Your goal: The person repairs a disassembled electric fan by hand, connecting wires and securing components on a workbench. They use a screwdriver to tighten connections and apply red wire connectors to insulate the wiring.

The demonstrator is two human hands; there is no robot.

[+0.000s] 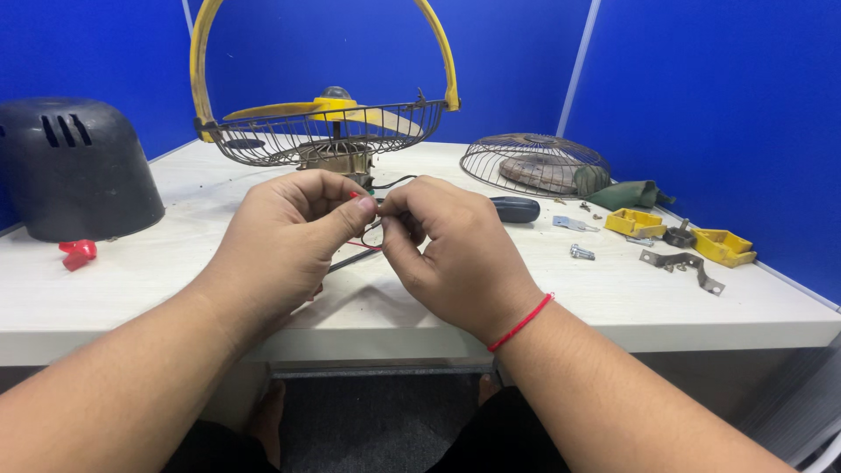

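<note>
My left hand [280,241] and my right hand [451,250] meet at the middle of the white table [175,289], fingertips pinched together on thin wires [355,252], red and black, that run back to a fan motor [337,158]. The motor sits under a wire fan guard [324,131] with a yellow blade and a yellow hoop above it. My right wrist wears a red thread. The wire ends between my fingers are hidden.
A black domed motor cover [74,166] and a small red cap [77,252] lie at the left. At the right are a second wire guard [534,162], a dark screwdriver handle [517,208], green cloth [631,194], yellow plastic parts [723,245], a metal bracket [683,263] and screws [582,252]. Blue partitions stand behind.
</note>
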